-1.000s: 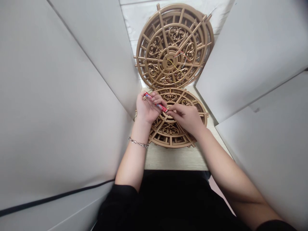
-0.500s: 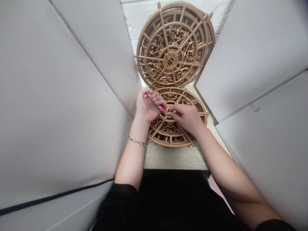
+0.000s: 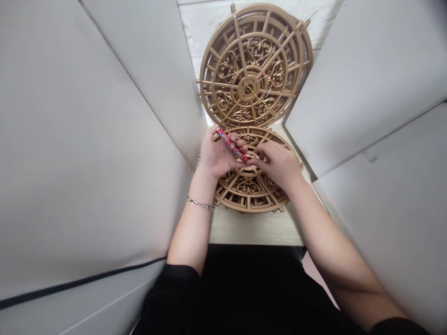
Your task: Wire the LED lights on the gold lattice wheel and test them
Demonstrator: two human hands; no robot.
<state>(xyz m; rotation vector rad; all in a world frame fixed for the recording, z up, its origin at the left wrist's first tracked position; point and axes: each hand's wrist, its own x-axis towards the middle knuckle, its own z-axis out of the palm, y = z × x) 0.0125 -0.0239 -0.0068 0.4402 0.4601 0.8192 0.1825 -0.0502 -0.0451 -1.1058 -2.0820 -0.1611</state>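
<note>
Palm up, my left hand [image 3: 221, 153] holds two red batteries [image 3: 232, 145] lined up end to end, slanting across the palm and fingers. My right hand [image 3: 279, 165] is at their lower right end, with the thumb reaching close to the battery tip. Its fingers are curled, and whatever lies in them is too small to make out. Both hands are above a gold round openwork frame [image 3: 248, 202] with scroll patterns, which lies flat and is partly covered by them.
Behind the hands, a stack of similar gold round frames [image 3: 240, 70] leans against the white wall, with thin yellow, red and white wires [image 3: 258, 97] at its centre. A pale wooden surface [image 3: 256, 228] bears the lower frame. White panels [image 3: 122, 139] rise closely on both sides.
My left hand and the batteries have shifted slightly right. My right hand has moved a little right, and its thumb and forefinger are wider apart than before.
</note>
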